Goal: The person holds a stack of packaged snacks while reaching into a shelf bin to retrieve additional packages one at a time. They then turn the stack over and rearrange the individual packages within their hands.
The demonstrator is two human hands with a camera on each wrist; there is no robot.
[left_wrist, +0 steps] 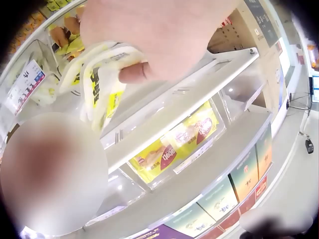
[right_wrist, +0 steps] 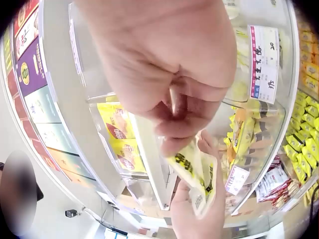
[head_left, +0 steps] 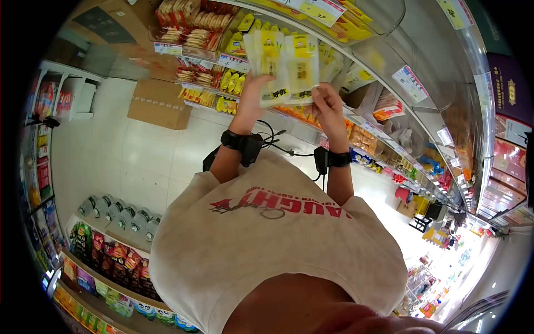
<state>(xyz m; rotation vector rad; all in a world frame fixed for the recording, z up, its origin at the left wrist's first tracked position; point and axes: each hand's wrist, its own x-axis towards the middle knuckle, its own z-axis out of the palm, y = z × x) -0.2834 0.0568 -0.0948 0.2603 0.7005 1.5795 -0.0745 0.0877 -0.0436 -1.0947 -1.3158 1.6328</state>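
Note:
Flat pale food packets [head_left: 300, 69] with yellow labels and dark print are held up side by side in front of the shelves. My left hand [head_left: 253, 100] grips the left edge of the left packet [head_left: 271, 67]. In the left wrist view the left thumb [left_wrist: 134, 73] lies on the stacked packets [left_wrist: 102, 82]. At the lower right corner, my right hand [head_left: 329, 106] pinches the other packet between thumb and fingers. The right wrist view has the right hand [right_wrist: 169, 74] with curled fingers at one end of a packet [right_wrist: 199, 181], and the left hand [right_wrist: 197, 219] beyond it.
Clear shelf bins hold yellow snack packs [head_left: 236, 42] and wrapped biscuits [head_left: 203, 19]. A price tag [right_wrist: 263, 64] hangs on a bin front close to the right hand. Cardboard boxes [head_left: 158, 104] stand on the tiled floor. Cables [head_left: 272, 136] run between the wrist straps.

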